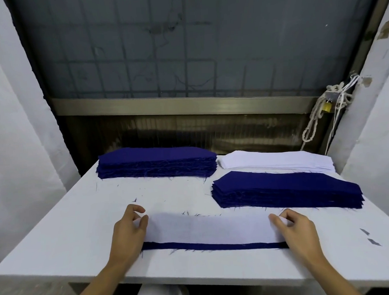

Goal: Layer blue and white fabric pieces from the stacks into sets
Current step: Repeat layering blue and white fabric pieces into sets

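A long white fabric piece [209, 229] lies near the table's front edge on top of a blue piece [213, 245], whose near edge shows as a dark strip below it. My left hand [128, 234] pinches the white piece's left end. At the right end, my right hand [298, 229] pinches the same piece. One blue stack [156, 163] sits at the back left. A second blue stack [286, 190] sits at the right. The white stack [276, 160] lies behind that one, at the back right.
The white table [65, 231] carries loose blue threads and two small grey scraps [369, 236] at the right. White walls close in on both sides. A rope with a brass padlock [326, 107] hangs at the back right. A dark window grille stands behind.
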